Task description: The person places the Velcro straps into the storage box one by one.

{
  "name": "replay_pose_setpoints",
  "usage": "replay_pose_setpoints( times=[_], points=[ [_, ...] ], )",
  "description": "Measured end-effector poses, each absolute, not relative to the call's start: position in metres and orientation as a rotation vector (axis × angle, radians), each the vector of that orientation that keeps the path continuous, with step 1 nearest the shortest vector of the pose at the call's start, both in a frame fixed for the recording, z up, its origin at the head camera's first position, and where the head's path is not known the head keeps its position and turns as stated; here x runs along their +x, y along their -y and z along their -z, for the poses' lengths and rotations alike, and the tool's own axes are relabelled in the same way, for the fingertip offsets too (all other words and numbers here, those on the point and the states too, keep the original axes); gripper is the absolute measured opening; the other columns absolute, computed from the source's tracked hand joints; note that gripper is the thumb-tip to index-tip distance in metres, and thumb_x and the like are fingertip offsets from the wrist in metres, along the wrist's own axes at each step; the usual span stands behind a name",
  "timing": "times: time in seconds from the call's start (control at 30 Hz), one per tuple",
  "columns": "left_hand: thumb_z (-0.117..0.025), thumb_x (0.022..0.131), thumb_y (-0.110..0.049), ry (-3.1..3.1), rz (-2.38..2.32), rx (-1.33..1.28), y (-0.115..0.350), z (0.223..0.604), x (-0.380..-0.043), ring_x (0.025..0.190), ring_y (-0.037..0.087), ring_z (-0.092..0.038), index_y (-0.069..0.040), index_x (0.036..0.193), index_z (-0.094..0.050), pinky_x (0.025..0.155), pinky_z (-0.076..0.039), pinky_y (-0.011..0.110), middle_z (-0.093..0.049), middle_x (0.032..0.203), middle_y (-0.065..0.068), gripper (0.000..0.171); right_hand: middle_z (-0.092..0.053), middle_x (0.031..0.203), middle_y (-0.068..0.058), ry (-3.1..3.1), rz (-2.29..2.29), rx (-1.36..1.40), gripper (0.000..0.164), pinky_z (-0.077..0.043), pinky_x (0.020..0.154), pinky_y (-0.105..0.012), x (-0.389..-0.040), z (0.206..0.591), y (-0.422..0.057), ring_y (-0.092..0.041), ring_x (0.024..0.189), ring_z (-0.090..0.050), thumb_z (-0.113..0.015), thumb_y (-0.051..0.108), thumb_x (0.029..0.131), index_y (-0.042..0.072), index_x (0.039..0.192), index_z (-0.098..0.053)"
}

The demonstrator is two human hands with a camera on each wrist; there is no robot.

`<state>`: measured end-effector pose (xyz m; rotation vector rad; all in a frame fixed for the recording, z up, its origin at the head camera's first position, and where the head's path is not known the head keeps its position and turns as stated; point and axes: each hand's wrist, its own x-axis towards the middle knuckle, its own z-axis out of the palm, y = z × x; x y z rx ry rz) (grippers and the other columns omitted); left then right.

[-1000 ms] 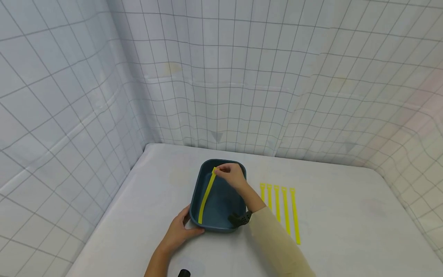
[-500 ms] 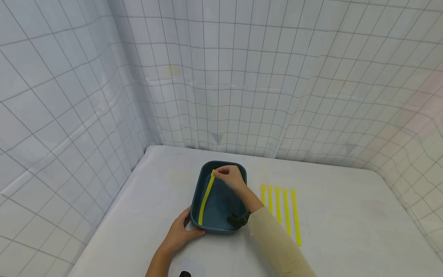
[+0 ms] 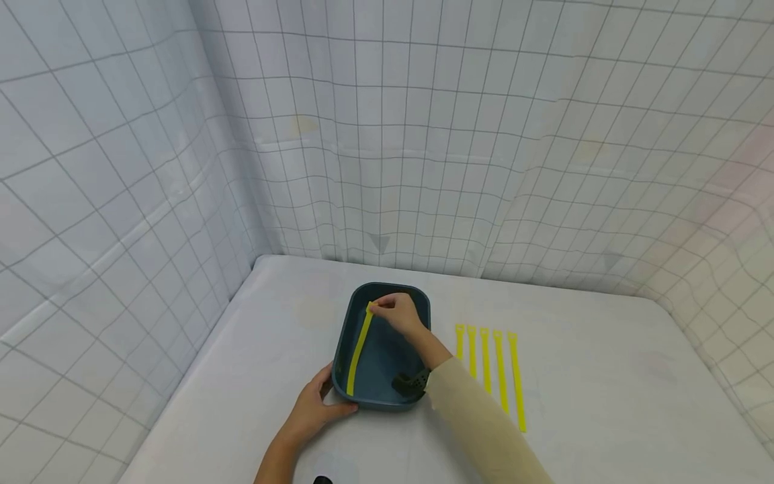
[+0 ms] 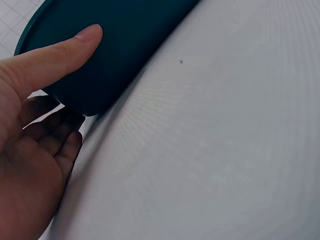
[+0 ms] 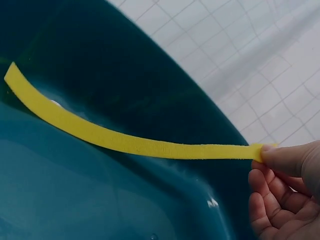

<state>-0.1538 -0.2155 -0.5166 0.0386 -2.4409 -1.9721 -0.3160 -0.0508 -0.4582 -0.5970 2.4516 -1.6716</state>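
**Yellow strip (image 3: 361, 353) in a blue-green tub (image 3: 387, 359), one end pinched**

So the strip is inside the tub, a bit below the centre of the head view, running down the tub's left side with a slight bend. Its top end is in the right hand (image 3: 399, 314), thumb and fingertips squeezed together on it with no real gap. The right wrist view shows it best: pinch at the right edge, a little bit of strip poking out past the thumb, the other fingers loosely curled underneath, and the rest curving off to the upper left. Can't tell how much of it actually touches the bottom of the tub.

Left hand (image 3: 311, 410) has the tub by its lower-left corner, thumb on the near wall and fingers around the side, so the grip is only as wide as that corner.

Five more strips (image 3: 500, 366) lie in a row on the white table (image 3: 605, 376), right of the tub, their lower parts partly behind the beige sleeve (image 3: 484, 423). Gridded white cloth (image 3: 387, 168) fills the upper frame. Something black (image 3: 323, 480) peeks in at the bottom edge, too cut off to identify.
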Motion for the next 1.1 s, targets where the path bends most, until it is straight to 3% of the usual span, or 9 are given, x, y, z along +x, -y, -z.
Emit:
replay_pose_setpoints(
  times=[0.87,1.1],
  points=[
    [-0.086,0.061,-0.012,2.428,1.978,0.031,0.217,0.515,-0.155,0.131,0.025,-0.032,-0.003,0.138,-0.038,0.107,-0.028,0.034,-0.041,0.139,0.012,0.092,-0.067,0.084,-0.011,-2.430,1.553,-0.421,0.017,-0.055,0.066,-0.029,-0.328,0.467,0.063,-0.018,0.073,-0.063,-0.068,0.010,0.084,-0.006,0.091,-0.069],
    [-0.085,0.063,-0.013,2.423,1.973,-0.002,0.216,0.515,-0.153,0.130,0.029,-0.032,0.000,0.138,-0.037,0.108,-0.027,0.038,-0.039,0.140,0.016,0.089,-0.067,0.085,-0.012,-2.449,1.434,-0.361,0.016,-0.054,0.059,-0.026,-0.335,0.472,0.061,-0.015,0.068,-0.062,-0.068,0.009,0.083,-0.006,0.089,-0.069]
  ],
)
